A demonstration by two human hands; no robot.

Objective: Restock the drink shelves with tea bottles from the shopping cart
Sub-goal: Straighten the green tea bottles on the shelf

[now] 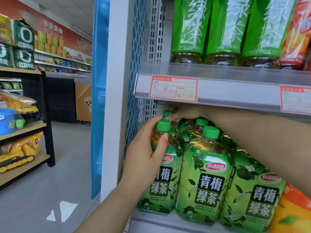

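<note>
Green plum tea bottles with green caps stand in rows on the lower shelf (168,221). My left hand (144,153) wraps the neck and shoulder of the front left bottle (161,179), which stands upright at the shelf's left end. My right hand (183,113) reaches in from the right under the upper shelf and holds the cap of a bottle (167,113) further back in the same row. A second front bottle (203,180) stands just to the right, untouched. No shopping cart shows in this view.
The upper shelf (235,78) carries taller green tea bottles (190,31) and red-labelled ones (296,36), with price tags (173,89) on its edge. An orange package (292,214) sits at lower right. A blue upright (99,98) borders the shelving; an aisle with wooden racks lies left.
</note>
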